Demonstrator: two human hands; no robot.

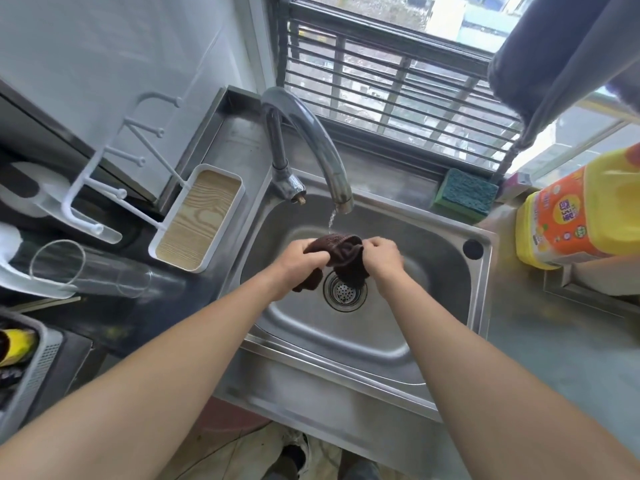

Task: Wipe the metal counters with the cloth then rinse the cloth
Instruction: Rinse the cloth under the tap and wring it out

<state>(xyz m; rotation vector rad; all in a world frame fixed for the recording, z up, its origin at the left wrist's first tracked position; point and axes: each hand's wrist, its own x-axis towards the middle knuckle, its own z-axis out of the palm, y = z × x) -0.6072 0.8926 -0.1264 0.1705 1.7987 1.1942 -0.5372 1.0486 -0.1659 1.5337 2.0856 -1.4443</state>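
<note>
Now the left hand (300,255) and the right hand (382,256) both hold the dark brown cloth (341,258) in a tight grip above the drain (344,289) of the metal sink (446,289). Behind them, the faucet (311,140) drops thin water onto the cloth. A green sponge (465,194) lies at the sink's far right corner.

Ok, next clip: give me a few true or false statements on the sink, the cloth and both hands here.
1. Both hands grip the brown cloth over the sink. True: the left hand and right hand each hold it.
2. The faucet is off. False: a thin stream of water falls from its spout onto the cloth.
3. A green sponge sits at the sink's back right corner. True.
4. The cloth lies flat on the counter. False: it is bunched between the hands above the drain strainer.
5. The yellow bottle stands inside the sink. False: it stands to the right of it.
</note>
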